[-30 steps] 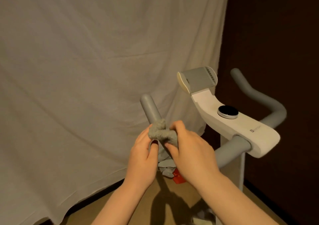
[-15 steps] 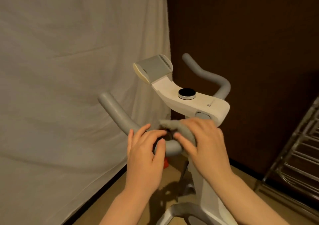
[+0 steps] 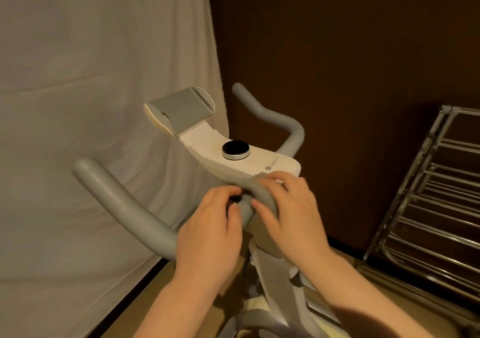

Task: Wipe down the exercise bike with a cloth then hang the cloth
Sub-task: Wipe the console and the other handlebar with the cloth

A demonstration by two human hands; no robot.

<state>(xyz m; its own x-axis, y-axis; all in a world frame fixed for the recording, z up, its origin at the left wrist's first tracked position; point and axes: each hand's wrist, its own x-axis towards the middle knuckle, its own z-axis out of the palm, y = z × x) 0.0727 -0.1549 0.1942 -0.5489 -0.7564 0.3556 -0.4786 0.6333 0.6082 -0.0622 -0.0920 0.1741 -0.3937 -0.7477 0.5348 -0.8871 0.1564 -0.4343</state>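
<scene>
The exercise bike [image 3: 259, 161] fills the middle of the view, its white console running away from the person and its grey handlebar [image 3: 130, 208] crossing beneath it from left to right — one horn sweeps out to the near left, the other rises at the far right. A metal drying rack [image 3: 426, 195] stands well apart to the right, against the dark wall.

The grey cloth [image 3: 255, 195] is draped over the bar just where it meets the near end of the console, a narrow band lying across the bar's long axis. The right hand [image 3: 291, 215] lies on top of it, fingers [image 3: 270, 182] curled over the cloth and thumb tucked under its near edge, gripping it. The left hand [image 3: 210, 231] sits just beside, on the bar's left side, fingertips bent in against the cloth's left edge; whether they pinch the cloth or only press it I cannot tell.

The unwiped length seems to lie to the right of the fingers, so the next stroke would likely run along the bar's axis — and the right hand, nearer that side and the rack, is better placed to lead.
</scene>
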